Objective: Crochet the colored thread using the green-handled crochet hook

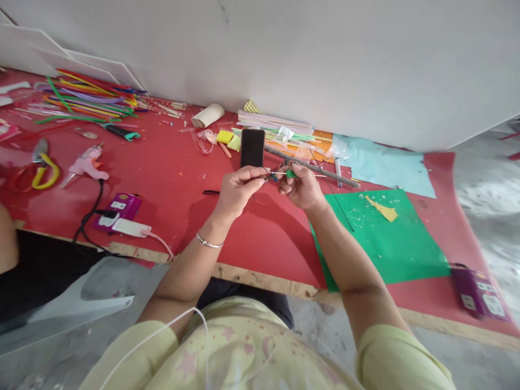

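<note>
Craft workspace, likely a home or small handicraft workshop. Work is done on a low board covered in red sheet, set on a bare concrete floor against a plain white wall. Craft supplies are scattered on it: coloured sticks and straws, a pink glue gun, yellow-handled pliers, green paper, light blue paper, a cardboard tube. A phone is propped upright.

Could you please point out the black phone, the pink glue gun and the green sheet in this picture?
black phone (252, 148), head view, middle of its dark screen.
pink glue gun (87, 162), head view, on its body.
green sheet (390, 244), head view, bare middle of the sheet.
</note>
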The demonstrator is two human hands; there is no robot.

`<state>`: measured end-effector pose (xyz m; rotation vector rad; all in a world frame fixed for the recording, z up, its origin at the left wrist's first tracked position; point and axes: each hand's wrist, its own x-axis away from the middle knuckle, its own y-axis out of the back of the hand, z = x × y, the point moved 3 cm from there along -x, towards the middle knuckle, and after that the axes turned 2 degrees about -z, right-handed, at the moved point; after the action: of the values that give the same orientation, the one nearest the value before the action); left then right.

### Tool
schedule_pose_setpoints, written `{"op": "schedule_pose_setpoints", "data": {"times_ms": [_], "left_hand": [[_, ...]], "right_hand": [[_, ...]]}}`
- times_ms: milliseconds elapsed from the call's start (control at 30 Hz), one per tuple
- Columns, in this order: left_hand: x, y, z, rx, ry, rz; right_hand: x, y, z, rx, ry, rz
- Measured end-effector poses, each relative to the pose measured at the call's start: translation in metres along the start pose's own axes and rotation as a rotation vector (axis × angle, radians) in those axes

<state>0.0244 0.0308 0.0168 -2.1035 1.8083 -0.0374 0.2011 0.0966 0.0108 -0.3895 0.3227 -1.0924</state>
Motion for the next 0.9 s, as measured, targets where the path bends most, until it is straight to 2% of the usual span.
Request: {"op": "schedule_pose_setpoints", "data": {"times_ms": [333, 733, 900], "left_hand": [[0.001, -0.001, -0.008, -0.054, 0.065, 0.038], [0.002, 0.0, -0.005, -0.112, 0.105, 0.112], [0.003, 0.0, -0.004, -0.144, 0.091, 0.114]], "right_hand": [[0.0, 0.007, 0.005, 0.085, -0.002, 0.059], [0.008, 0.016, 0.026, 0.305, 0.152, 0.175], [0.013, 0.015, 0.038, 0.492, 0.212, 0.229]]}}
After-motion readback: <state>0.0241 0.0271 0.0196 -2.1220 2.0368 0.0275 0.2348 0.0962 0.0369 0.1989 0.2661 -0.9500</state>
